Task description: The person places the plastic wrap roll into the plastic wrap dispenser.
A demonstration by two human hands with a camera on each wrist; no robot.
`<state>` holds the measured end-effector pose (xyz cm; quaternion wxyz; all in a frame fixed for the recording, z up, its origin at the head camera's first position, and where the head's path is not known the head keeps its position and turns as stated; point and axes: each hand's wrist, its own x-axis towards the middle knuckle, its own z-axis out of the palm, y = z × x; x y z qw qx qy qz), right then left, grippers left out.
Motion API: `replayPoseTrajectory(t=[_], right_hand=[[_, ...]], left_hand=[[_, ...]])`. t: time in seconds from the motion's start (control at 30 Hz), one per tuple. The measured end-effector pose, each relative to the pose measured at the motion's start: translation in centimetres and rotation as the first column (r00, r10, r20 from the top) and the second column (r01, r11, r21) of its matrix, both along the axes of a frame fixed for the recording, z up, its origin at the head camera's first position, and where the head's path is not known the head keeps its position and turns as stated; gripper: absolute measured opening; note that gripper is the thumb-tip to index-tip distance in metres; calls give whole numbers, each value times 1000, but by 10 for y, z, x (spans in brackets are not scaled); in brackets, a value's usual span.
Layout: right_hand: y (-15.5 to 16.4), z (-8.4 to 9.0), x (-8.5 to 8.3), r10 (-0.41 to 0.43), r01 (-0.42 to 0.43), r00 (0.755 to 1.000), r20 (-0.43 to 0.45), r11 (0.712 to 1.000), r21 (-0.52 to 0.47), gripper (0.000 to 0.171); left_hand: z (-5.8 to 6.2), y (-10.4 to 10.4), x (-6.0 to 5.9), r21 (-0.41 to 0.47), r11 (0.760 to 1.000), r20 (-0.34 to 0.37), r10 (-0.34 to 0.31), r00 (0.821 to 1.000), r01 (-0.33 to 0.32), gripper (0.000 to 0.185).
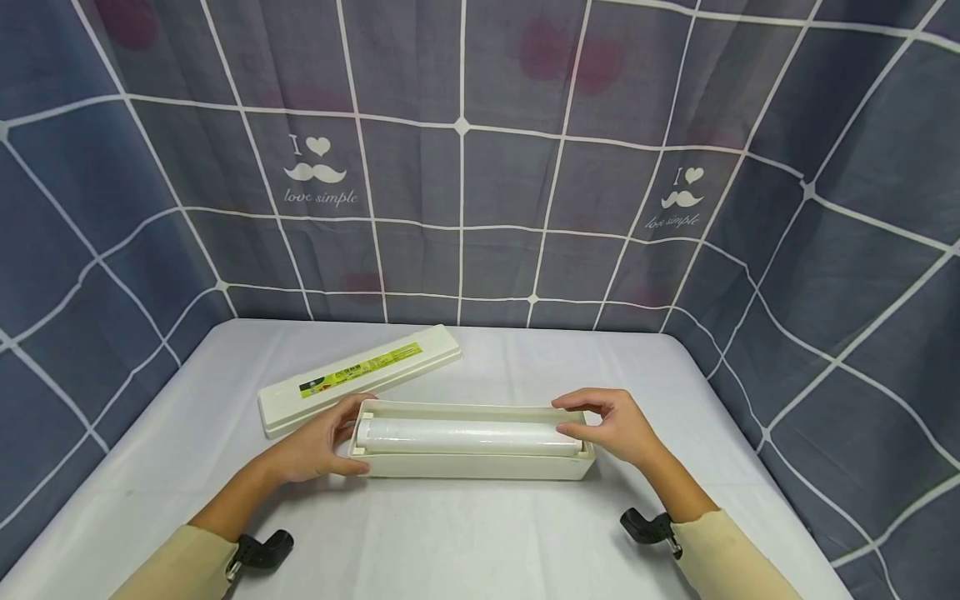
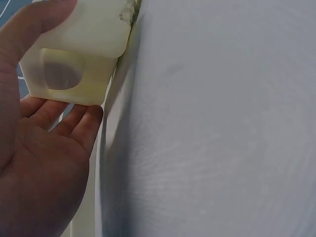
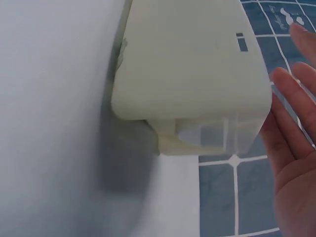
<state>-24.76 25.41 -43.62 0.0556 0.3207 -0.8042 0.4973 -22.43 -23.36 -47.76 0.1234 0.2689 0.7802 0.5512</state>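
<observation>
A long cream plastic cling film box (image 1: 472, 467) stands lidless on the table, a white roll of cling film (image 1: 468, 436) lying inside it. My left hand (image 1: 318, 446) grips the box's left end, thumb on the front and fingers at the back; the left wrist view shows the same hand (image 2: 49, 143) around that end of the box (image 2: 89, 29). Over the right end hovers my right hand (image 1: 611, 425), thumb by the end of the roll and index finger near the back rim. In the right wrist view its fingers (image 3: 291, 106) look extended beside the box (image 3: 187, 64).
Behind the box, to the left, the cream lid (image 1: 360, 371) with a green and yellow label lies at a slant on the white-covered table (image 1: 480, 542). Grey-blue checked curtains (image 1: 420, 167) enclose the table at the back and both sides.
</observation>
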Motion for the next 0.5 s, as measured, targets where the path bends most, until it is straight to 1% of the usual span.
replayPoseTrajectory(t=[0.1,0.2,0.3,0.5], right_hand=[[5,-4,1,10,-9,1000,11,996,-85,30],[10,-9,2,27,-22,999,32,987,-161,31],[14,-13,2,28,-15,998,57,976,-216,31],[18,-21,5,-30,66,991,127,955,-289,34]], left_hand=[[0,0,0,-1,1000,3,3,1000,-3,101],[0,0,1,-2,1000,1,4,1000,-4,101],[0,0,1,-5,1000,-5,5,1000,-5,103],[2,2,2,-17,1000,-4,22,1000,-22,107]])
